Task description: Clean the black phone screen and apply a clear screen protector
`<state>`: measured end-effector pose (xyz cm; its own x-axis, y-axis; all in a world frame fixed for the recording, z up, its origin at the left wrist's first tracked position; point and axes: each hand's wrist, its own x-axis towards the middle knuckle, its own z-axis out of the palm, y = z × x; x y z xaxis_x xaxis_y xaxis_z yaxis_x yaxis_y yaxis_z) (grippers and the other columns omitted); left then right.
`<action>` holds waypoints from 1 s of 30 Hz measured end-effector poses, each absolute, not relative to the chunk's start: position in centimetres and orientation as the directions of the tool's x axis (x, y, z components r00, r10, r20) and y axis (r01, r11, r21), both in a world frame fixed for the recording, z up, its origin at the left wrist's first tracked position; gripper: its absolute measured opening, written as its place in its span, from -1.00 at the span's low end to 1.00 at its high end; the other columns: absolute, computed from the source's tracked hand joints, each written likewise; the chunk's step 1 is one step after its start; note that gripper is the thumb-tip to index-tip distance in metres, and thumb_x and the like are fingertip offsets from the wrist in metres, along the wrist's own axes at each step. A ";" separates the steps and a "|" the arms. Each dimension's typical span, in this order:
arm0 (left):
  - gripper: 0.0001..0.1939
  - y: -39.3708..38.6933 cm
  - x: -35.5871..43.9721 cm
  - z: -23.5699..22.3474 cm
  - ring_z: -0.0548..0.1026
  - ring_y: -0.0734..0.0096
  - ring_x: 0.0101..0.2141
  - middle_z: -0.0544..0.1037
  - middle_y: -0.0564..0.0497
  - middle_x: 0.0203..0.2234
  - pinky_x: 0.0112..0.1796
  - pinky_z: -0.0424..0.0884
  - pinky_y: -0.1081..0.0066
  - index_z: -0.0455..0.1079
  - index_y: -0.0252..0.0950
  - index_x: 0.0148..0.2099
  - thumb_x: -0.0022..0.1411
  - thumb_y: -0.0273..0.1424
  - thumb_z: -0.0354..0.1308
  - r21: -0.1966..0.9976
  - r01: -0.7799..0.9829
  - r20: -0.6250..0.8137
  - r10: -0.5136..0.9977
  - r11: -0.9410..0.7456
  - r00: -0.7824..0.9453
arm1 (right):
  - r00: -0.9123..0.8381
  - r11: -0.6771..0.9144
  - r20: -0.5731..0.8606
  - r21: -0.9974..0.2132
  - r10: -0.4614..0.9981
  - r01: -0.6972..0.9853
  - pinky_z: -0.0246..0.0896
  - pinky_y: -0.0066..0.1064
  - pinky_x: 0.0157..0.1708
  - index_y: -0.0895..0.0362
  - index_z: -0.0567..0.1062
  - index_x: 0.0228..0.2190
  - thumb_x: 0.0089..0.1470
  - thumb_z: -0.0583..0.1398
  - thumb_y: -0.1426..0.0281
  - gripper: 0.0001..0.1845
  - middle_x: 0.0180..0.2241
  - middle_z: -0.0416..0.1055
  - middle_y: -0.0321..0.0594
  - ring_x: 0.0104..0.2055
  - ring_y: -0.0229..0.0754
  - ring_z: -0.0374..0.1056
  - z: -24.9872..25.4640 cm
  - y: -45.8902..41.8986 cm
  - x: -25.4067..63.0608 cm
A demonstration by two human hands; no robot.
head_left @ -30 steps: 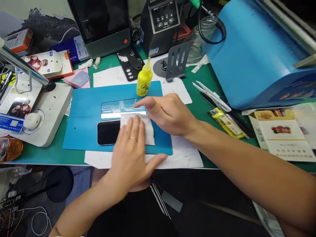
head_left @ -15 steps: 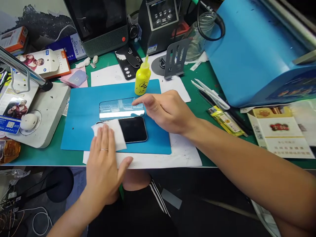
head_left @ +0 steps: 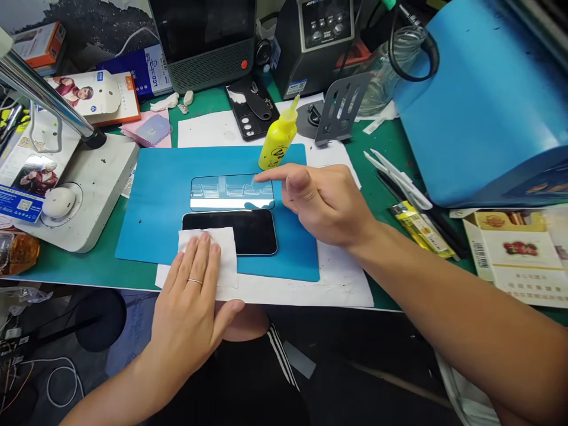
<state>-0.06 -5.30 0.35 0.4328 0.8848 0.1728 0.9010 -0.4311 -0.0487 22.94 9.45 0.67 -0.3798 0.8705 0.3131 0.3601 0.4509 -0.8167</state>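
My left hand (head_left: pixel 190 302), a ring on one finger, lies flat with fingers stretched on a white wipe (head_left: pixel 225 254). The wipe covers the lower left part of a phone (head_left: pixel 252 232), whose black screen faces up. Just beyond the phone lies a clear glass sheet with a dark border, seemingly a screen protector (head_left: pixel 213 188). Above its right end is my right hand (head_left: pixel 322 201), index finger extended, the other fingers curled; I see nothing held in it. Contact between fingertip and glass cannot be made out. Behind stands a yellow dropper bottle (head_left: pixel 277 142).
A blue mat (head_left: pixel 155 201) lies under phone and glass. A black phone back (head_left: pixel 254 127) and a grey stand (head_left: pixel 341 109) are behind. Tweezers (head_left: pixel 403 183) and a cigarette pack (head_left: pixel 515 248) lie right, near a blue machine (head_left: pixel 479 112). A lamp base (head_left: pixel 102 189) stands left.
My left hand slid the wipe left along the phone, then toward the near edge, uncovering more of the screen. My right hand keeps its pose over the glass. The view has shifted slightly.
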 end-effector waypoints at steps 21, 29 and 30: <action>-0.38 -3.5 0.4 0.5 0.26 -0.36 0.38 0.23 -0.47 0.41 0.22 0.39 -0.17 0.25 -0.37 0.43 0.53 -0.08 0.00 -0.023 0.881 0.163 0.868 -0.472 0.469 | -0.753 0.621 -0.197 -0.455 0.628 0.638 -0.04 -0.40 -0.51 0.12 0.40 0.12 -0.01 0.37 -0.14 -0.16 -0.54 0.35 -0.42 -0.55 -0.18 0.27 1.8 10.5 24.8; -0.48 -3.1 -0.2 0.6 0.28 -0.27 0.39 0.26 -0.40 0.41 0.26 0.36 -0.14 0.27 -0.31 0.41 0.55 -0.19 -0.01 0.000 0.830 0.152 0.821 -0.557 0.551 | -0.755 0.632 -0.188 -0.443 0.628 0.636 -0.05 -0.39 -0.50 0.15 0.41 0.13 0.01 0.37 -0.14 -0.16 -0.55 0.35 -0.40 -0.56 -0.20 0.23 1.6 10.6 24.6; -0.48 -3.2 -0.5 0.7 0.28 -0.28 0.38 0.26 -0.40 0.41 0.26 0.36 -0.16 0.26 -0.31 0.41 0.55 -0.21 -0.03 -0.002 0.833 0.152 0.823 -0.553 0.547 | -0.751 0.632 -0.196 -0.432 0.630 0.643 -0.05 -0.39 -0.50 0.15 0.41 0.13 0.01 0.37 -0.14 -0.15 -0.55 0.35 -0.40 -0.56 -0.20 0.23 1.7 10.6 24.6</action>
